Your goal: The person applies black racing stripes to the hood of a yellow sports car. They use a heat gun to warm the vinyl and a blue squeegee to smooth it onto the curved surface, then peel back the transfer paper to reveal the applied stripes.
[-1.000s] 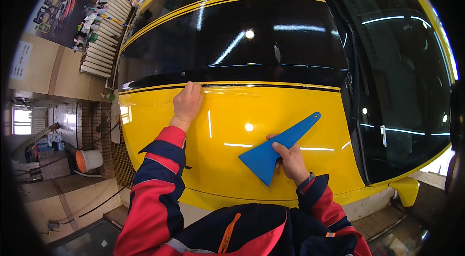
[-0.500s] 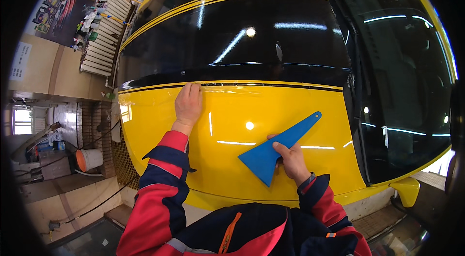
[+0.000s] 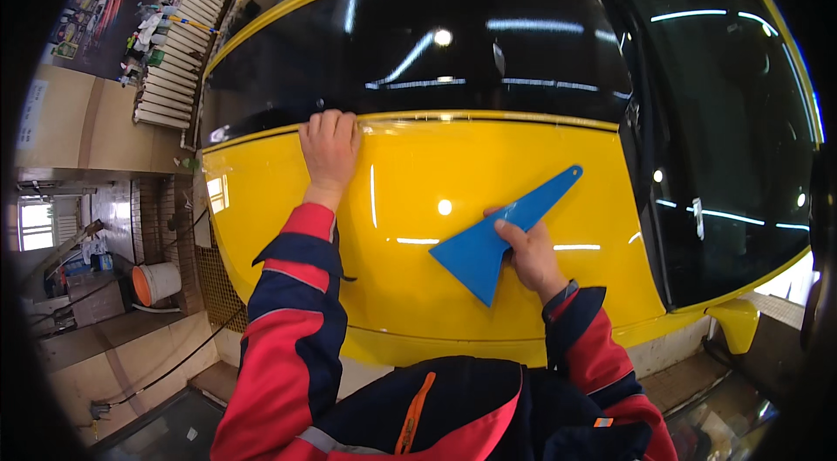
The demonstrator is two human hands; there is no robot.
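A yellow car hood [image 3: 405, 282] with a wide glossy black panel [image 3: 301, 56] spreads out before me. My left hand [image 3: 330, 152] rests at the border between yellow and black, its fingers close together and bent over the thin yellow and dark line [image 3: 488, 117]. What those fingertips hold, if anything, is hidden. Just right of them, a shiny, slightly wrinkled strip like clear film [image 3: 405, 126] runs along the line. My right hand [image 3: 536, 259] grips a blue plastic squeegee [image 3: 471, 254] just above the hood, its broad blade toward the lower left and its narrow, holed handle end toward the upper right.
The dark windshield [image 3: 724, 138] lies to the right, with a yellow mirror [image 3: 738, 326] at the lower right. Leftward are a white radiator [image 3: 179, 64] with bottles and rags, a bucket [image 3: 159, 285] with an orange inside, and a dark cable [image 3: 174, 378] on the floor.
My left hand has turned, its back now showing more, and stays at the line. The squeegee has tilted more steeply in my right hand. The hood appears slightly higher in view.
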